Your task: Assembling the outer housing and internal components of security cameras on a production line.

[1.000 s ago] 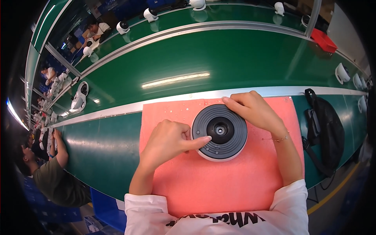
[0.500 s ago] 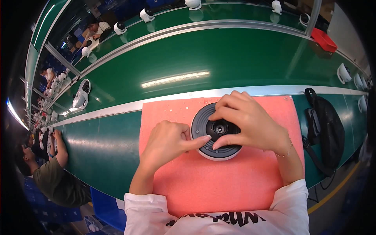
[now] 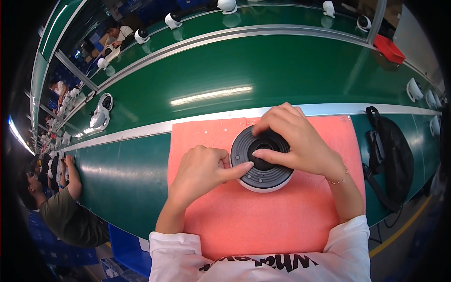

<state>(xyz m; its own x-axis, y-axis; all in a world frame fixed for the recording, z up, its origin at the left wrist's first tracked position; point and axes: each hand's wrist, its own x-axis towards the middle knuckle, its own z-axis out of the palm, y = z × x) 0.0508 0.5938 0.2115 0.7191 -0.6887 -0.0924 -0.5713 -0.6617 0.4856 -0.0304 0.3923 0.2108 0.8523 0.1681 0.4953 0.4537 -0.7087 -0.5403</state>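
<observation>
Left hand (image 3: 199, 169) is pinning the disc (image 3: 261, 162) rim on the pink mat (image 3: 263, 221), right hand (image 3: 293, 141) fingertips are pinching its hub; keep it flat, press centred

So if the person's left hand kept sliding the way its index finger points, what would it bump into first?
Probably the right hand: the left hand points right across the round black ridged disc, whose rim it already touches, towards the right thumb.
</observation>
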